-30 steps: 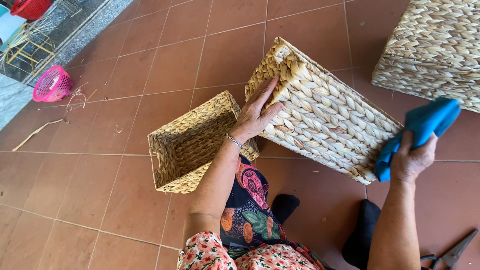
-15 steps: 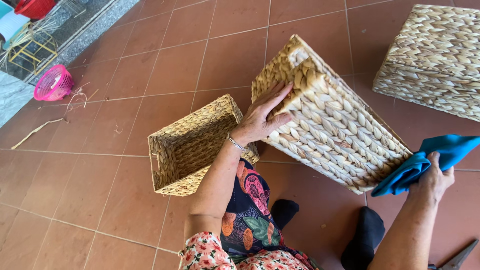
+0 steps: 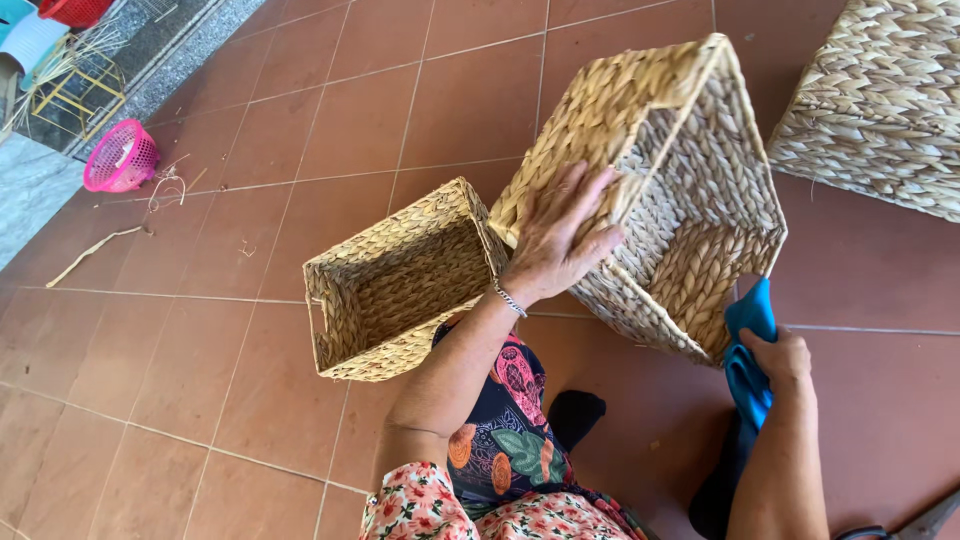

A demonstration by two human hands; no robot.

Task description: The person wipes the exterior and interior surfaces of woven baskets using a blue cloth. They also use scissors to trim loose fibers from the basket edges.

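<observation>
On tilted basket (image 3: pixel 690 150), spread left fingers (image 3: pixel 585 200), right fingers (image 3: pixel 765 345) gripping cloth (image 3: pixel 750 360)

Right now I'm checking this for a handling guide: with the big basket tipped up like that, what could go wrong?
The large woven basket is tilted on one edge, steadied only by the left hand pressed flat on its side, so it might slip or roll. It stands close to the smaller basket and could knock it. The blue cloth in the right hand might snag on the weave.

Left hand (image 3: pixel 560 240) lies flat, fingers (image 3: pixel 590 195) spread; right hand (image 3: pixel 780 360) is curled closed.
</observation>
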